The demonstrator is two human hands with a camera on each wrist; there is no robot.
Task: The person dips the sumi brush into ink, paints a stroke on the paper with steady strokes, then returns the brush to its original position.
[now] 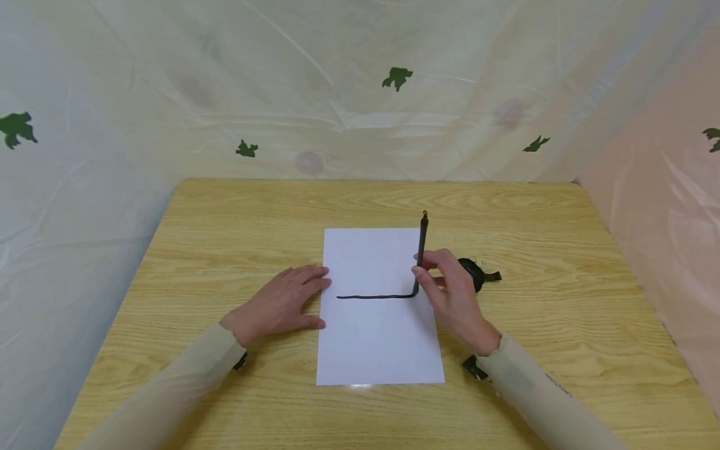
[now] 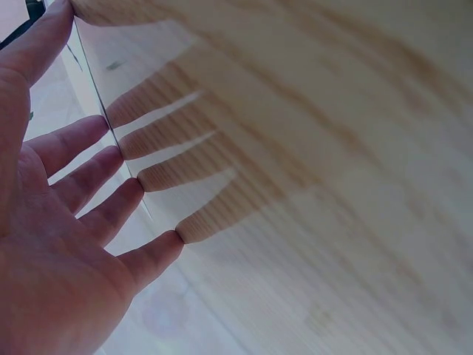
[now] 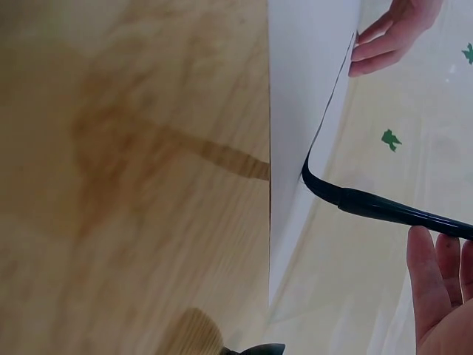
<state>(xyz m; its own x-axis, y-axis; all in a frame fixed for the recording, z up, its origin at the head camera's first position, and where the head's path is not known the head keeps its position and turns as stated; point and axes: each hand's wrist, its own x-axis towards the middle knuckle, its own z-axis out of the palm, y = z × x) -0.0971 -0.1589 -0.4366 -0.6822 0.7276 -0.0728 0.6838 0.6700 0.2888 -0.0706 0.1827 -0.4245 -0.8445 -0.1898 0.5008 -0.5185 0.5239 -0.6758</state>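
A white sheet of paper (image 1: 371, 350) lies on the wooden table, crossed by one black horizontal line (image 1: 374, 297). My right hand (image 1: 452, 294) pinches a dark brush (image 1: 422, 240) nearly upright. In the right wrist view the bent black bristles of the brush (image 3: 319, 185) touch the paper at the line's right end. My left hand (image 1: 281, 303) rests at the sheet's left edge. Its fingers are spread and nearly straight, with the tips on the margin, as the left wrist view (image 2: 74, 244) also shows.
Just behind the right hand sits a small round black dish (image 1: 472, 274) with a short handle, partly hidden by the hand. Dark specks lie near its rim. The wooden table (image 1: 236, 212) meets pale hanging sheets (image 1: 337, 125) with green bird-like shapes on the far and lateral sides.
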